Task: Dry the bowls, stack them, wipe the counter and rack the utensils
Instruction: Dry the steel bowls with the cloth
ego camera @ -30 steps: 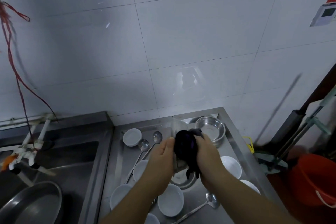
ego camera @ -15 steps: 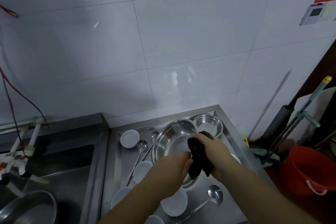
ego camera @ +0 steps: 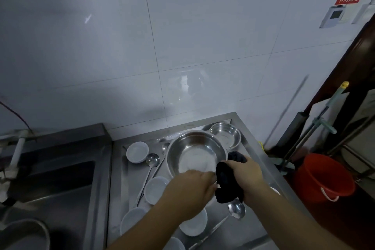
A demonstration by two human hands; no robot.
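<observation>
My left hand [ego camera: 189, 191] grips the near rim of a large steel bowl [ego camera: 194, 151] and holds it tilted, its inside facing me, above the steel counter [ego camera: 261, 170]. My right hand [ego camera: 246, 174] grips a dark cloth [ego camera: 227, 182] against the bowl's right rim. A smaller steel bowl [ego camera: 226, 135] sits at the back right corner. Several white bowls lie on the counter, one at the back left [ego camera: 137, 152], one in the middle [ego camera: 155, 189], one under my left wrist [ego camera: 195, 226]. Two ladles [ego camera: 152, 159] [ego camera: 236, 210] lie among them.
A sink [ego camera: 54, 184] with a tap [ego camera: 14, 154] lies to the left, a steel basin [ego camera: 24, 235] in its near corner. Right of the counter stand a red bucket [ego camera: 322, 178] and mop handles [ego camera: 316, 124]. The tiled wall rises just behind the counter.
The steel bowl has turned from edge-on to its inside facing me and sits higher. My right hand with the cloth has slid from the bowl's face to its right rim.
</observation>
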